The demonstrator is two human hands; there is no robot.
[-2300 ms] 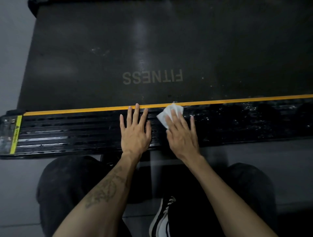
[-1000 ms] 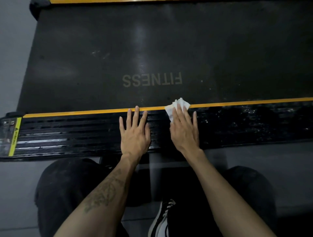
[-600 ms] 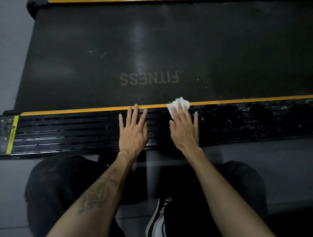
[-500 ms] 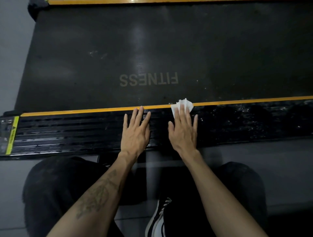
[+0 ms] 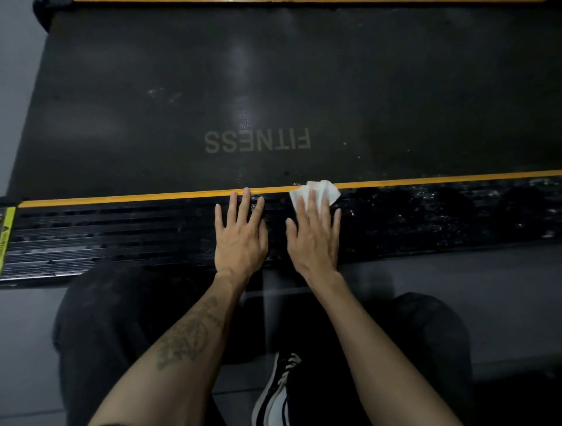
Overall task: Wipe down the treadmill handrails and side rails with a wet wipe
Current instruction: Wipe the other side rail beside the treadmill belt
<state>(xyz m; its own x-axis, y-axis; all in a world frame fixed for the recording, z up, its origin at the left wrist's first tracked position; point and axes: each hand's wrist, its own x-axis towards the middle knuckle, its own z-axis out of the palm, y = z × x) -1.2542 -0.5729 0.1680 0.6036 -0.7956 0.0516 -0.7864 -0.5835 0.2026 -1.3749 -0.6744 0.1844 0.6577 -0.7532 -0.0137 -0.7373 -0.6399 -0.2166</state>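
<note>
At the left end of the side rail [image 5: 106,240], a yellow warning sticker [image 5: 6,240] sits at the frame edge and is partly cut off; its text is too small to read. From there the ribbed black rail runs to the right, with an orange stripe [image 5: 121,199] along its far edge, next to the dark running belt [image 5: 273,76], which carries the word FITNESS upside down.

Near the middle of the rail the left hand [image 5: 240,234] lies flat, fingers straight and a little spread, holding nothing; it seems only to support the person. Just beside it, the right hand [image 5: 314,237] also lies flat, and its straight fingers press the white wet wipe [image 5: 319,190] onto the rail at the far edge, where the wipe covers a short piece of the orange stripe. Most of the wipe is hidden under the fingers, so its folding cannot be told.

To the right of the hands the rail shines with many small wet spots, so this part looks already wiped. To the left of the hands the ribs look dull and dry, so this part probably remains to do. In my judgement about half of this one rail is done.

The handrails do not show at all, and of the opposite rail only a thin orange line [image 5: 304,1] appears at the top edge, so their state cannot be told. The right end of the near rail is cut off. Below, dark trousers and one black-and-white shoe [image 5: 278,392] are seen dimly.
</note>
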